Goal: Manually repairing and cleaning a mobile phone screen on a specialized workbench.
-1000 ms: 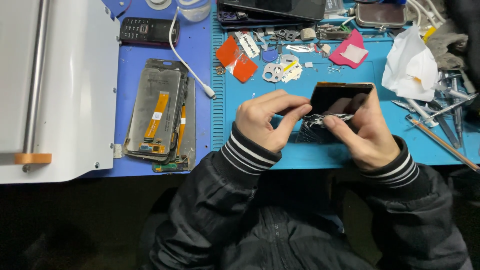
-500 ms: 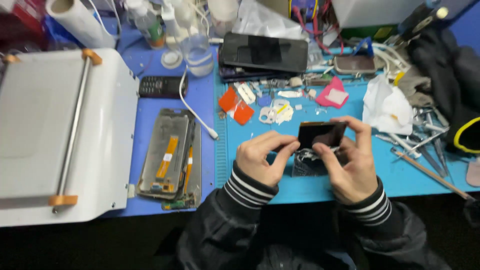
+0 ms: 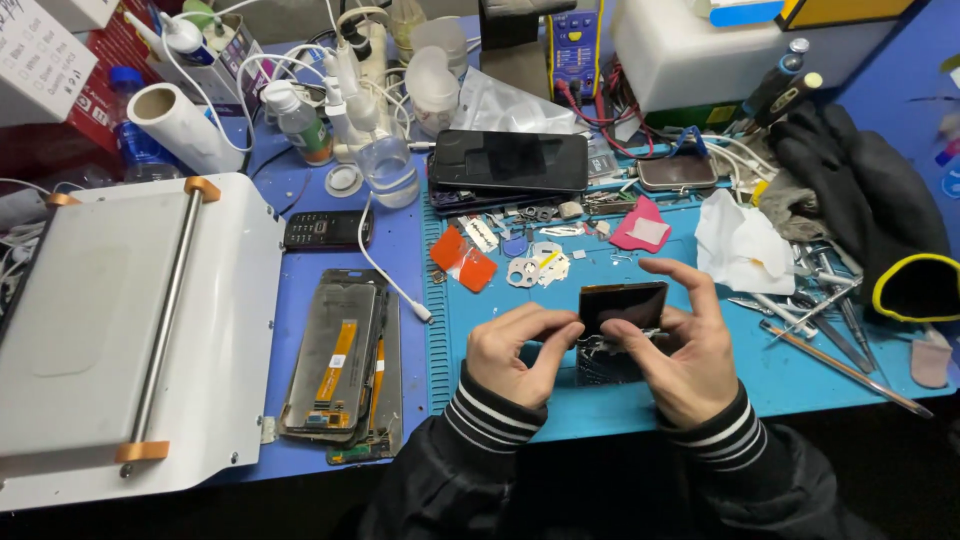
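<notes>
Two hands, left hand [image 3: 515,350] and right hand [image 3: 685,355], are still clamped on the small dark screen [image 3: 622,305], now raised toward twelve o'clock above the blue mat [image 3: 480,330].

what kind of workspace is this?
Most likely a phone repair bench. Both hands, left hand and right hand, work a small dark screen part over a blue work mat. Nearby lie opened phone frames, tweezers and picks, and a multimeter.
</notes>
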